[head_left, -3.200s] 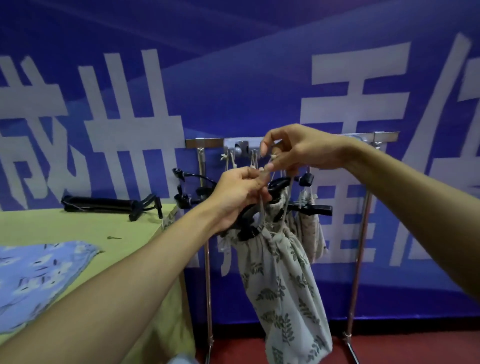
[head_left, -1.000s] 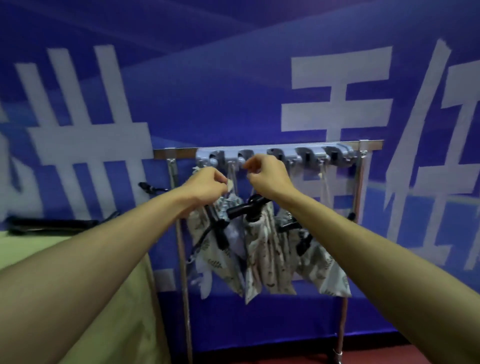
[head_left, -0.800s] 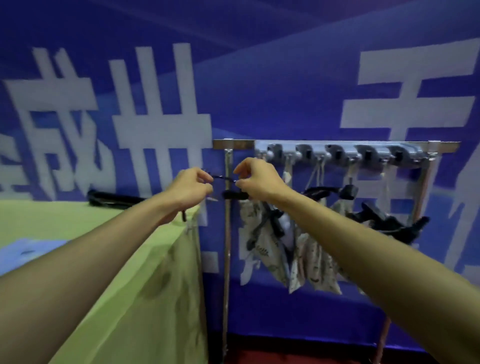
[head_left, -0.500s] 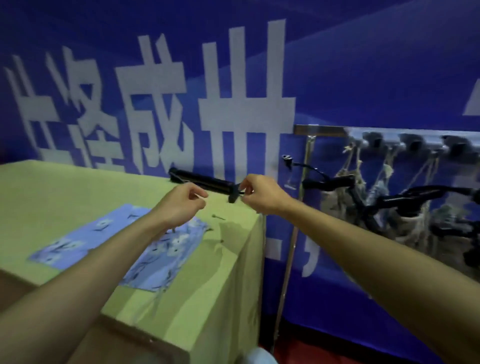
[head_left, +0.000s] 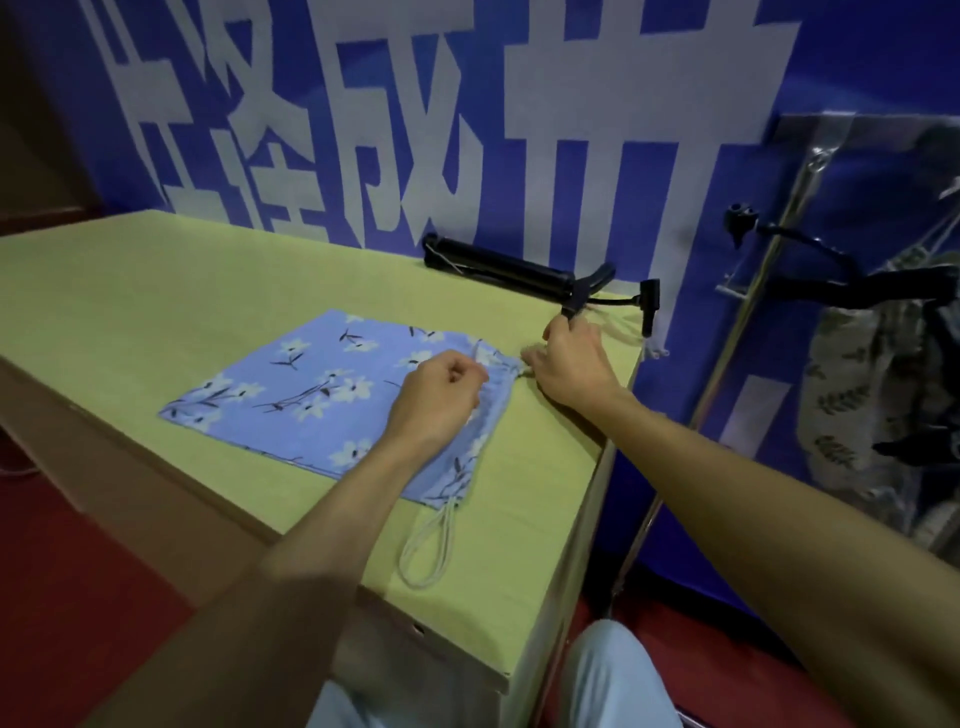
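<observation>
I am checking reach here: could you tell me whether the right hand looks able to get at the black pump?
Probably yes: the right hand sits right by the near end of the black pump on the table, nothing between them; the left hand, at the blue bag, is clear.

Dim, blue-tinted, soft blur, wide-angle edge distortion

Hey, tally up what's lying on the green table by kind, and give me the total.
blue flower-print drawstring cloth bag: 1
black tube-shaped hand pump: 1
Total: 2
</observation>
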